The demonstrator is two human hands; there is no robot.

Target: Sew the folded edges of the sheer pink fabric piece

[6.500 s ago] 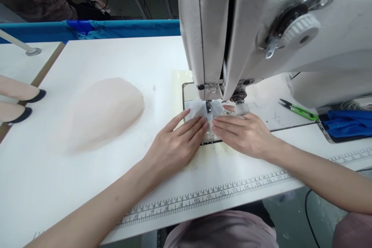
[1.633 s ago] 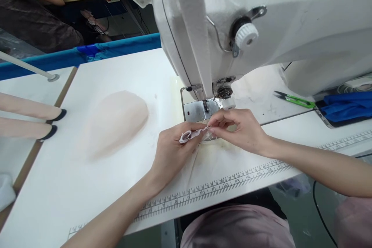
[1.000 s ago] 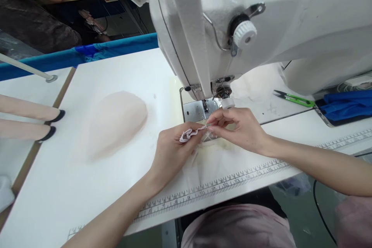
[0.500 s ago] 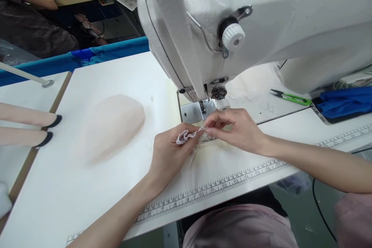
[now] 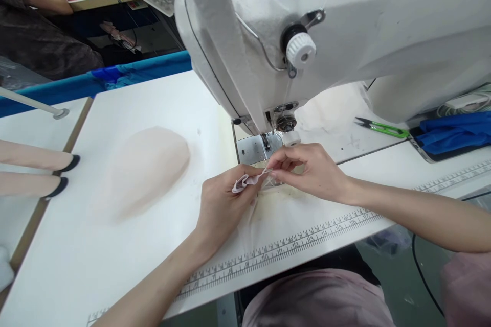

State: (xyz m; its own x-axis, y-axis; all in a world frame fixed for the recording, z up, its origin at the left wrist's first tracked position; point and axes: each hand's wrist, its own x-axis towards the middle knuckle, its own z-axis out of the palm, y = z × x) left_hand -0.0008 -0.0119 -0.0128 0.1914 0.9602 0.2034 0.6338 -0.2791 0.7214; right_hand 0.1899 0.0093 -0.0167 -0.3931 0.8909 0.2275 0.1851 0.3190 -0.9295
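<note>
My left hand (image 5: pixel 226 202) is closed on a small bunched piece of pale pink fabric (image 5: pixel 245 182), held just above the table in front of the white sewing machine (image 5: pixel 345 30). My right hand (image 5: pixel 312 171) pinches the right end of the same piece with thumb and forefinger. Both hands hover just in front of the metal needle plate (image 5: pixel 251 147), below the presser foot (image 5: pixel 266 142). Sheer pale fabric hangs down from the piece toward the table edge.
A pile of sheer pink fabric (image 5: pixel 148 168) lies on the white table (image 5: pixel 115 245) at left. Green thread snips (image 5: pixel 381 126) and blue cloth (image 5: pixel 456 135) lie at right. Two beige forms with black tips (image 5: pixel 38 173) lie at far left. Another person (image 5: pixel 38 25) sits beyond.
Earlier both hands lay flat on the fabric under the needle; since then they lifted it and now pinch it bunched. The view has shifted slightly; the hands hardly move.
</note>
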